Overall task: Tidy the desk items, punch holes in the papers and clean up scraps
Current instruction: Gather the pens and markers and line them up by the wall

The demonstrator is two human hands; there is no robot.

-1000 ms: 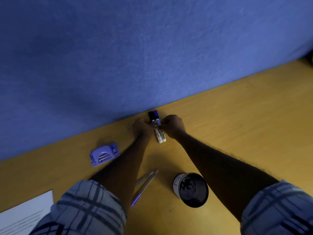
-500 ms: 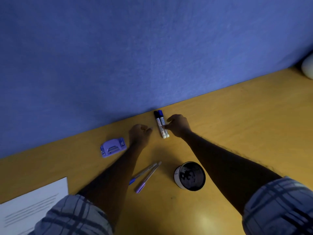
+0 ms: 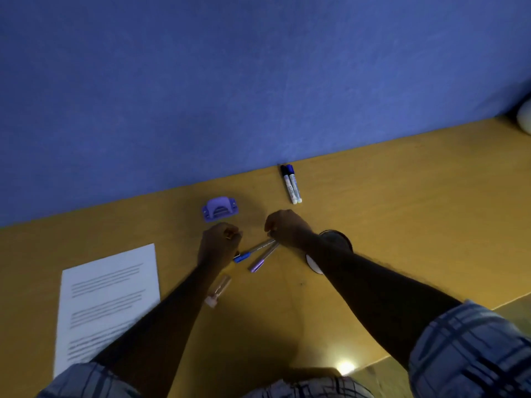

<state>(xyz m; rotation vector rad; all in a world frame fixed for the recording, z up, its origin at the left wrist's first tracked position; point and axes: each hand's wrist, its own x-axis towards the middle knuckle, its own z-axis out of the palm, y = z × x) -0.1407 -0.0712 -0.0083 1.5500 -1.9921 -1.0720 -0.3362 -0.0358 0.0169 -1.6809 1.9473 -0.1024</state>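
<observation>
Two slim pens point(image 3: 255, 249), light, stiff and likely to roll, meet under the right hand's point(image 3: 287, 228) curled fingertips (grip unclear) and look best pinched mid-barrel, while the left hand point(image 3: 219, 245) is curled, apparently empty.

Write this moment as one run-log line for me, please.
step: tidying | right hand: grips two pens | left hand: curled, beside them | markers: by wall | hole punch: untouched

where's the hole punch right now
In the head view, the purple hole punch sits on the desk close to the blue wall. It is to the left of the two markers and just beyond the left hand.
</observation>
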